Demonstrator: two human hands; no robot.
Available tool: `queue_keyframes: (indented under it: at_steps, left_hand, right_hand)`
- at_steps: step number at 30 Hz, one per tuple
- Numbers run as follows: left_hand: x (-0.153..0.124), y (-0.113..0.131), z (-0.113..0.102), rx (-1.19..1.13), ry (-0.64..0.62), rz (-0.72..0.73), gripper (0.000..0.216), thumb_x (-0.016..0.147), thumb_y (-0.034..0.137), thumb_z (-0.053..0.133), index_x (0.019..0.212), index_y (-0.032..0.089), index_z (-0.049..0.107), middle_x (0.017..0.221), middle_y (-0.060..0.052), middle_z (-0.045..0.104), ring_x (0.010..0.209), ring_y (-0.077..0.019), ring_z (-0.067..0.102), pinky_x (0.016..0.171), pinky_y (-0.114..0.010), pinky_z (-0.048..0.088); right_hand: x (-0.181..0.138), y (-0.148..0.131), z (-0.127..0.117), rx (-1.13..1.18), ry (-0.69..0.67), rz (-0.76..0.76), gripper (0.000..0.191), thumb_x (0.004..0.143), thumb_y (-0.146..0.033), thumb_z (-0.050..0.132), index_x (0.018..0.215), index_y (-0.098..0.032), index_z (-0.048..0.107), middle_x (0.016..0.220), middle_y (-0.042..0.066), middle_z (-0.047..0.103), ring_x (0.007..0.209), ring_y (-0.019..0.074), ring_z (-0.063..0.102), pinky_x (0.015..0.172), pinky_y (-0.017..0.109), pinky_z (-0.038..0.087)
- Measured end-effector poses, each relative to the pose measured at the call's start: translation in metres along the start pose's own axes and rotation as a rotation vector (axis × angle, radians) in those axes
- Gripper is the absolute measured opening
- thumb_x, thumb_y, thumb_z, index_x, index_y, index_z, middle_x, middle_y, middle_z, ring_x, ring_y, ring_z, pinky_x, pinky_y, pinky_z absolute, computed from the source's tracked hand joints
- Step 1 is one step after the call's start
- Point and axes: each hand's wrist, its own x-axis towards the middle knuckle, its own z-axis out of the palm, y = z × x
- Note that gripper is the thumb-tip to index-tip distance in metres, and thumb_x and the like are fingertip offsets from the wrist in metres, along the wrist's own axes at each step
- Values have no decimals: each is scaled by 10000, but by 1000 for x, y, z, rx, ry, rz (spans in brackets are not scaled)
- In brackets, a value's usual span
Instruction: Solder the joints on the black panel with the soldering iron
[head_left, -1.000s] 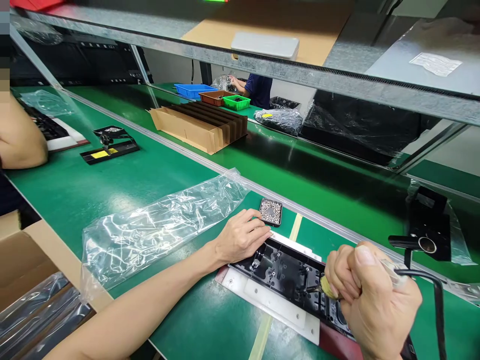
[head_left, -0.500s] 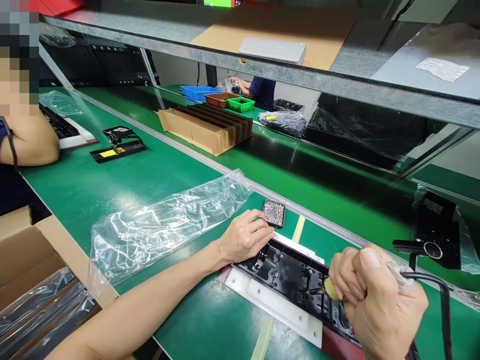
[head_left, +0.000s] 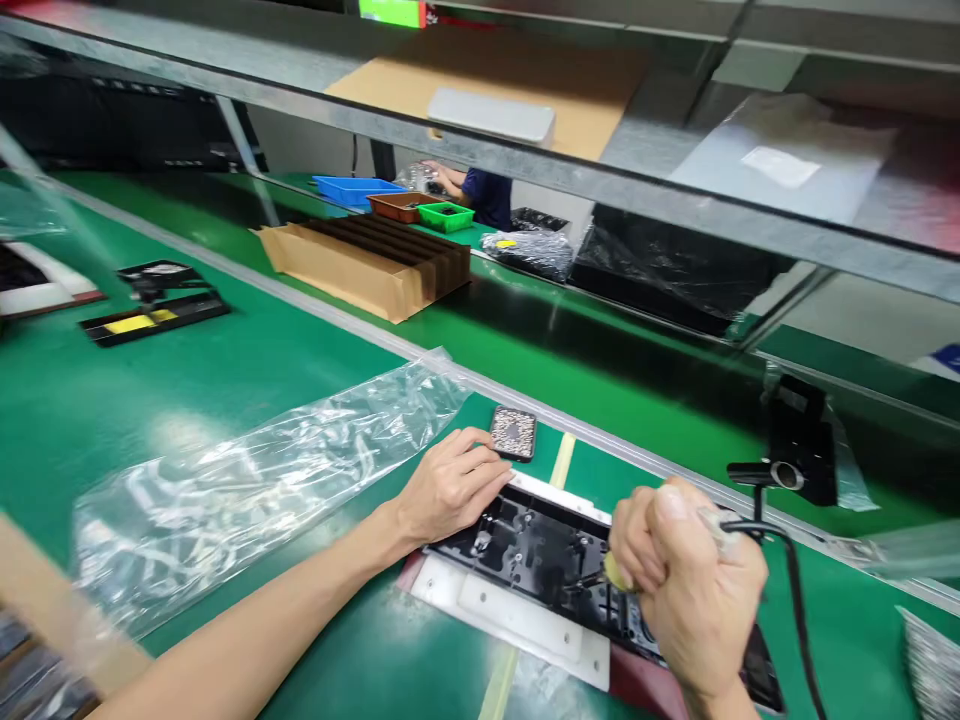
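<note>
My right hand is closed around a corded electric screwdriver, with a black cable running off its back end. Its bit points down into a long black plastic housing with screw posts inside. That housing lies in a white and dark red fixture on the green bench. My left hand grips the housing's left end, fingers together over its far edge; the fingertips are partly hidden. Just beyond those fingers is a small black tray of tiny screws.
A clear plastic bag lies left of my forearm. Behind the rail are a cardboard divider box and a black stand-like part. A metal shelf crosses overhead. Another person's arm shows behind the coloured bins.
My view has swung to the right, so everything sits further left in the picture. Both hands keep their places on the housing and the screwdriver. The nearby person has left the view.
</note>
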Motion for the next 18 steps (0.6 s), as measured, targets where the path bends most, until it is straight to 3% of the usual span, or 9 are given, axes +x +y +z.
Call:
queue_keyframes:
  at_steps: [10, 18]
  left_hand:
    - [-10, -10, 3, -23, -28, 4, 182, 994, 85, 641, 1120, 186, 724, 1003, -36, 778, 1009, -241, 685, 916, -415, 578]
    - [-15, -17, 5, -31, -27, 41, 194, 993, 90, 649, 1144, 197, 706, 1014, -11, 779, 999, -243, 692, 929, -436, 584]
  right_hand:
    - [-3, 10, -5, -59, -38, 41, 524, 1055, -543, 586, 700, -243, 344, 554, -91, 294, 430, 65, 214, 372, 224, 220]
    - [-3, 7, -4, -59, -64, 63, 543, 1044, -599, 566, 714, -256, 306, 560, -88, 274, 441, 73, 247, 394, 236, 266]
